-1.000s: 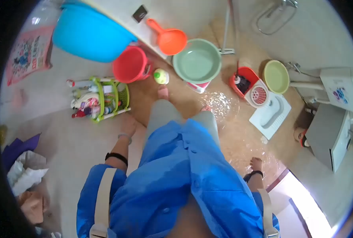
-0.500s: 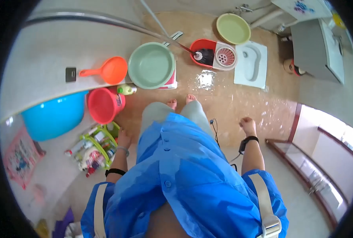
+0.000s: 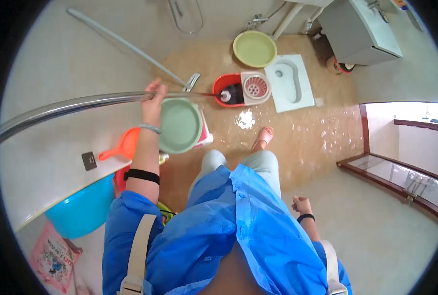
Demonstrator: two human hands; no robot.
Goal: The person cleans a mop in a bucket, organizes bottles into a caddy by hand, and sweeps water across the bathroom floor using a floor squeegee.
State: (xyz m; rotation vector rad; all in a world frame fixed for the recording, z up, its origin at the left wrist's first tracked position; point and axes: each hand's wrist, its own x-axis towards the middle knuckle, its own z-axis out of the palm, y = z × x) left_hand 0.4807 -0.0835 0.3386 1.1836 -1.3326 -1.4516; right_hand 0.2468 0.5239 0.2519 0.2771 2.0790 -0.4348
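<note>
Tan tiled floor, wet and glinting with water. Directly on it: a mop bucket with a red plastic tub and a white end holding a pink wringer basket; just beside this, a white ceramic squat pan, set into the tiles; near the tub's other end, a narrow grey wiper head; nearer, a pink-and-white base, partly hidden; at the far right, a dark-topped orange-brown container; centrally, a foot in a pink slipper.
</note>
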